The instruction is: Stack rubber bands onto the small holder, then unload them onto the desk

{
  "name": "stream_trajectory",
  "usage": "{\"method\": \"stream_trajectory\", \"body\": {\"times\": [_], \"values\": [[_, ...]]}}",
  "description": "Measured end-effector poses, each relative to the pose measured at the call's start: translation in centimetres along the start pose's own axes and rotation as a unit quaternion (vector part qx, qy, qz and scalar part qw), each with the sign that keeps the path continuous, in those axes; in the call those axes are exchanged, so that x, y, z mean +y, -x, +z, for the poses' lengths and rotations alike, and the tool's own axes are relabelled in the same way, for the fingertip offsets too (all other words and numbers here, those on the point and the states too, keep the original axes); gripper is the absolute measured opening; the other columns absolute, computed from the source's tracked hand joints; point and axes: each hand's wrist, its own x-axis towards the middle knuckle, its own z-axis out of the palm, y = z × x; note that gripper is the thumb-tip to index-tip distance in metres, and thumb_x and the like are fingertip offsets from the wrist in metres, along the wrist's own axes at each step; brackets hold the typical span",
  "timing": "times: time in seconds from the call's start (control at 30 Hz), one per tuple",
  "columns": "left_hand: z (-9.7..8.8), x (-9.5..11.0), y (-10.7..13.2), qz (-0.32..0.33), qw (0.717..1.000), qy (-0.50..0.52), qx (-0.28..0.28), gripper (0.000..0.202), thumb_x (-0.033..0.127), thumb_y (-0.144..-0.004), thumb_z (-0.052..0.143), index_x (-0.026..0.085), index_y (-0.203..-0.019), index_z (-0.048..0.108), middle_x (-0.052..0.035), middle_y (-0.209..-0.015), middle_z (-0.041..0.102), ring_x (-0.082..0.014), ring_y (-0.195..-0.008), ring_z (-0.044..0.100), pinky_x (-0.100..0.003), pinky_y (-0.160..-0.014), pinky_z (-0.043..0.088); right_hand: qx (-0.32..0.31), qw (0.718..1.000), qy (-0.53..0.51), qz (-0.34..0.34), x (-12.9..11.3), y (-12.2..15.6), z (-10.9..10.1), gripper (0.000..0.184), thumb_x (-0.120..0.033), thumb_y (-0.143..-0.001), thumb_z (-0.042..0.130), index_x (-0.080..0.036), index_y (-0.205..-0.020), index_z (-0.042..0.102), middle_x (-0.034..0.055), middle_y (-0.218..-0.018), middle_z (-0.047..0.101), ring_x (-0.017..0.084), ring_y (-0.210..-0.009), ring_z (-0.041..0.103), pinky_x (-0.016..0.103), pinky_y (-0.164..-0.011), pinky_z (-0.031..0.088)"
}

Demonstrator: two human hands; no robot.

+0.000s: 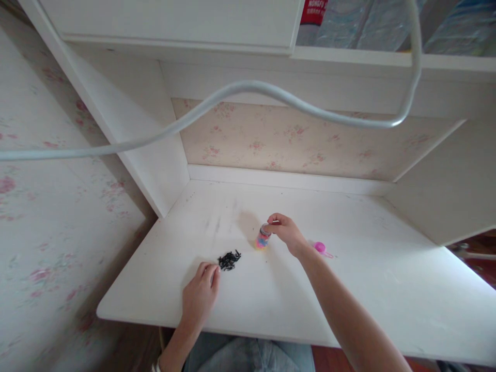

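Observation:
A heap of small black strips [229, 260] lies on the white desk; I cannot make out their exact kind. My left hand [202, 290] rests on the desktop at the heap's left edge, its fingers curled and its fingertips close against the strips. Behind and to the right of the heap, a small clear jar [262, 237] with pink, blue and yellow contents stands upright. My right hand [285, 230] is over the jar's mouth from the right, thumb and fingers brought together at its rim. Whatever may be between those fingers is too small to see.
To the right of the jar lies a pink cap with a loop [320, 247]. A white cable [248, 87] crosses in front of the view. White cupboards [178, 23] overhang the desk [372, 289], and side panels bound it left and right.

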Motion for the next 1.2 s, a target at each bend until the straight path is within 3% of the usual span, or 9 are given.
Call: {"method": "stream_trajectory", "body": {"times": [0.17, 0.33, 0.5, 0.7, 0.9, 1.2], "values": [[0.0, 0.0, 0.1, 0.002, 1.000, 0.013, 0.012, 0.024, 0.032, -0.095, 0.041, 0.023, -0.097, 0.063, -0.0008, -0.101, 0.067, -0.0113, -0.076, 0.066, -0.021, -0.062, 0.045, 0.047, 0.987, 0.117, -0.098, -0.7, 0.8, -0.7, 0.023, -0.042, -0.071, 0.065, -0.020, -0.069, 0.068, 0.0027, -0.084, 0.066, 0.015, -0.074, 0.059, 0.026, -0.067, 0.042], [-0.2, 0.1, 0.2, 0.007, 1.000, 0.019, 0.019, 0.024, 0.032, -0.095, 0.041, 0.023, -0.096, 0.064, -0.0015, -0.100, 0.068, -0.0119, -0.075, 0.066, -0.021, -0.062, 0.045, 0.046, 0.942, 0.267, -0.199, -1.2, 2.3, -0.8, 0.031, -0.031, -0.085, 0.047, -0.023, -0.071, 0.073, 0.0025, -0.097, 0.064, 0.014, -0.080, 0.060, 0.027, -0.075, 0.043], [-0.1, 0.1, 0.0, 0.009, 1.000, 0.020, 0.020, 0.024, 0.032, -0.095, 0.041, 0.022, -0.096, 0.063, -0.0019, -0.100, 0.067, -0.0123, -0.076, 0.066, -0.021, -0.063, 0.045, 0.043, 0.884, 0.399, -0.238, -1.5, 3.8, -0.5, 0.034, -0.022, -0.087, 0.041, -0.026, -0.083, 0.074, 0.0018, -0.109, 0.062, 0.016, -0.092, 0.058, 0.028, -0.082, 0.042], [0.1, 0.0, 0.2, -0.001, 1.000, 0.012, 0.004, 0.023, 0.032, -0.095, 0.042, 0.023, -0.097, 0.063, -0.0006, -0.101, 0.066, -0.0124, -0.075, 0.066, -0.023, -0.062, 0.045, 0.009, 0.818, 0.523, -0.240, -2.7, 5.1, 0.3, 0.031, -0.025, -0.087, 0.042, -0.025, -0.092, 0.073, 0.0039, -0.121, 0.057, 0.020, -0.103, 0.054, 0.032, -0.085, 0.042], [0.1, 0.0, 0.2, 0.001, 1.000, 0.016, 0.005, 0.022, 0.032, -0.094, 0.043, 0.023, -0.097, 0.063, -0.0008, -0.101, 0.067, -0.0127, -0.076, 0.067, -0.022, -0.063, 0.046, -0.026, 0.813, 0.552, -0.186, -3.4, 4.8, 0.9, 0.030, -0.030, -0.083, 0.047, -0.022, -0.101, 0.070, 0.0055, -0.127, 0.054, 0.022, -0.103, 0.056, 0.033, -0.083, 0.044], [0.4, -0.3, 0.2, 0.005, 0.998, 0.057, 0.030, 0.023, 0.034, -0.094, 0.043, 0.022, -0.097, 0.063, -0.0026, -0.101, 0.065, -0.0138, -0.077, 0.066, -0.023, -0.066, 0.049, 0.010, 0.835, 0.516, -0.192, -3.4, 5.3, 0.4, 0.029, -0.029, -0.087, 0.043, -0.030, -0.098, 0.070, -0.0001, -0.122, 0.058, 0.017, -0.101, 0.058, 0.028, -0.077, 0.044]]}}
